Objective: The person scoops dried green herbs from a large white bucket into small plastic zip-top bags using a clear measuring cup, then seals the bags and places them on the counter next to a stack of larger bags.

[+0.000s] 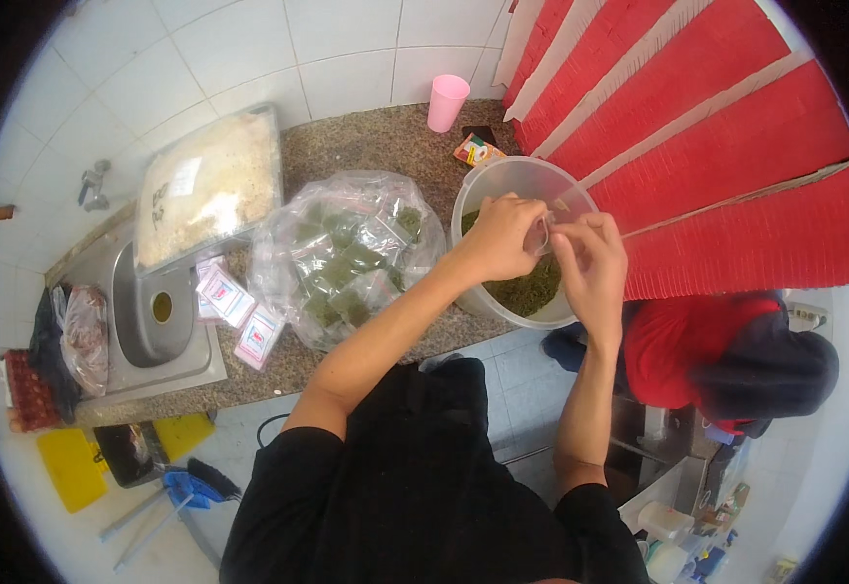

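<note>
Above a translucent plastic tub (470, 191) of dried green herb (530, 290), my two hands are close together. My left hand (501, 237) grips a small clear plastic bag (538, 235), its fingers curled. The fingertips of my right hand (591, 255) pinch the same bag at its right edge. To the left of the tub lies a large clear plastic bag (271, 241) holding several small zip bags of green herb (361, 257).
A clear container of pale contents (213, 197) stands by the steel sink (129, 321), near packs of small bags (258, 337). A pink cup (446, 104) and an orange packet (477, 150) stand behind the tub. Another person (687, 350) is at right, beyond the red slatted panel (724, 241).
</note>
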Demonstrator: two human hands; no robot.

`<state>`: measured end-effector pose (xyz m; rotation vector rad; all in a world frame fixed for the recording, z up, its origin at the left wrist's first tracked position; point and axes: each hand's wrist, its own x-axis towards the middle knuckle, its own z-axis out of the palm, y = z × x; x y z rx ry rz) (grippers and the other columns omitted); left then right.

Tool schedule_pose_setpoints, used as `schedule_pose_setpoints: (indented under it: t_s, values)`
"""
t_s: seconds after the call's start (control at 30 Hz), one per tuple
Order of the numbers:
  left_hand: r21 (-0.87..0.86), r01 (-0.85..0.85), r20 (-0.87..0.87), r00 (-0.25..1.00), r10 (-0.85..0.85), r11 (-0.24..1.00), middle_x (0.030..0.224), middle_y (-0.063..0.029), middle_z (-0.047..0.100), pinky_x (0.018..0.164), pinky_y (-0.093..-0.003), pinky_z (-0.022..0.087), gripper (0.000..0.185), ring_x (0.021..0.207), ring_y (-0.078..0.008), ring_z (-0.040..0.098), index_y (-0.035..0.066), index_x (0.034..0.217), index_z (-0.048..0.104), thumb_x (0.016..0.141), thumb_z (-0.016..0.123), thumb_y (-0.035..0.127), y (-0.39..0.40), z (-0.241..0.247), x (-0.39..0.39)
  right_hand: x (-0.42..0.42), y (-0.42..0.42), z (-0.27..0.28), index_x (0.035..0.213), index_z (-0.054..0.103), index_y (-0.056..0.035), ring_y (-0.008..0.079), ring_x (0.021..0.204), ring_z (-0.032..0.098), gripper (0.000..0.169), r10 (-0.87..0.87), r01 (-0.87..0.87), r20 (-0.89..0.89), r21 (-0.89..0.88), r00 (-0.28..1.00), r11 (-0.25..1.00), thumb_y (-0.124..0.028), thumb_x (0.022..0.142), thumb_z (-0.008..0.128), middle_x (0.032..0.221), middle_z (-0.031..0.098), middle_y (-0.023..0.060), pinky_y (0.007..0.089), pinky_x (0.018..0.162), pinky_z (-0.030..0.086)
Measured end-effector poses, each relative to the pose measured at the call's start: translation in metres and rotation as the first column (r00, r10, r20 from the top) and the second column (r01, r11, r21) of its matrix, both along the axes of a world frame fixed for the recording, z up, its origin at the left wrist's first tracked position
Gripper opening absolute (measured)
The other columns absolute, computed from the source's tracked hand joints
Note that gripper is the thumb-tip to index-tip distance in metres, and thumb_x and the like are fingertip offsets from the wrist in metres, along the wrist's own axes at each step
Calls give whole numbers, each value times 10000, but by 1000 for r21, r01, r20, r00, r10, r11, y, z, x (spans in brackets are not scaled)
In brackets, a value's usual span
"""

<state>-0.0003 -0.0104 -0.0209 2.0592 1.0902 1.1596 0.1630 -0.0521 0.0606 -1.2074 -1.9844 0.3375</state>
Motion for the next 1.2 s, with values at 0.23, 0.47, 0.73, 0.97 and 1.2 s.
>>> schedule_pose_setpoints:
  t_s: [0.23, 0.47, 0.73, 0.97, 1.2]
  values:
    - [79, 91, -108, 991, -82, 993, 873, -90, 679, 847, -461, 389, 283, 953, -335, 627, 91, 929, 598, 740, 746, 240, -3, -9, 0, 12, 10, 2, 1070, 739, 17, 413, 1009, 657, 383, 457, -341, 186, -443, 870, 829, -328, 1069, 574, 1211, 644, 161, 444, 904, 523]
    - [134, 0, -126, 992, 17, 991, 946, -60, 698, 921, -454, 352, 341, 1031, -299, 610, 107, 1001, 614, 759, 763, 295, -15, -3, -2, 9, 9, 15, 1088, 754, -11, 442, 1269, 586, 681, 465, -171, 375, -602, 802, 780, -581, 1088, 380, 1517, 533, 181, 504, 1044, 476]
    - [53, 176, 12, 984, -177, 983, 1069, -47, 728, 978, -450, 355, 569, 1121, -264, 641, 129, 1113, 662, 736, 899, 483, -13, 4, -9, 40, 12, 11, 1261, 685, 51, 459, 1374, 531, 841, 533, -344, 158, -606, 831, 717, -667, 1086, 283, 1464, 577, 256, 490, 1111, 442]
    - [20, 200, 110, 973, -201, 980, 1054, -37, 722, 980, -430, 391, 553, 1083, -260, 656, 149, 1102, 677, 725, 915, 477, -9, 3, -13, 35, 13, 20, 1220, 712, 69, 412, 1209, 657, 833, 547, -451, 107, -450, 830, 771, -637, 1101, 285, 1228, 715, 255, 462, 1050, 489]
    - [248, 30, -177, 984, 15, 968, 1027, -38, 707, 962, -462, 410, 500, 1088, -267, 624, 120, 1107, 664, 744, 887, 380, -22, 10, -3, 30, 12, 49, 1036, 772, 30, 218, 930, 725, 221, 169, -161, 41, -148, 985, 976, -157, 1017, 655, 968, 777, 144, 378, 821, 546]
